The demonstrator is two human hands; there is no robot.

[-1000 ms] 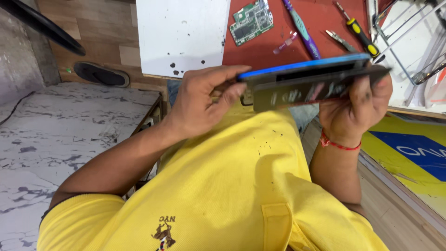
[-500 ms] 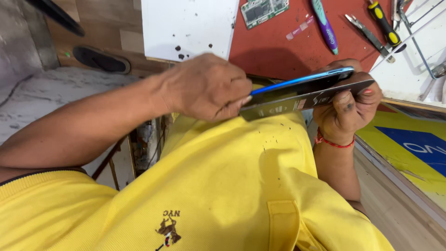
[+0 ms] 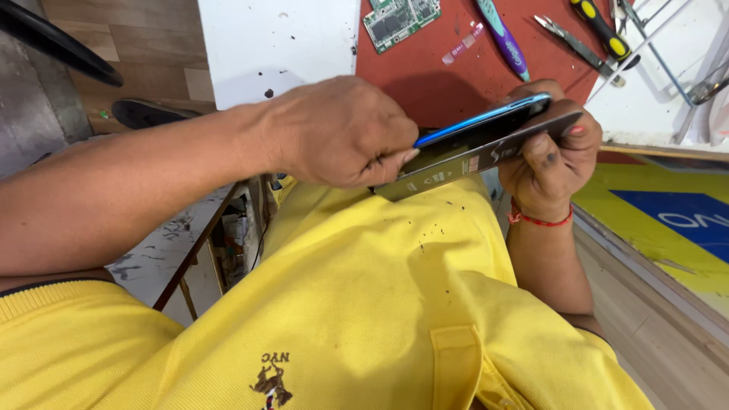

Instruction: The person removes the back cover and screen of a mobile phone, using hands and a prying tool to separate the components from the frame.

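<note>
The left hand (image 3: 338,133) hides the near end of the slim blue-edged phone (image 3: 486,121), its fingers pinched at the seam between that phone and the dark flat back panel (image 3: 471,161), and whatever sits under the fingertips cannot be made out. The right hand (image 3: 550,156) grasps the far end of both parts, held above the lap in front of the red work mat (image 3: 456,83). A green circuit board (image 3: 401,19) on that mat is cut off by the top edge.
</note>
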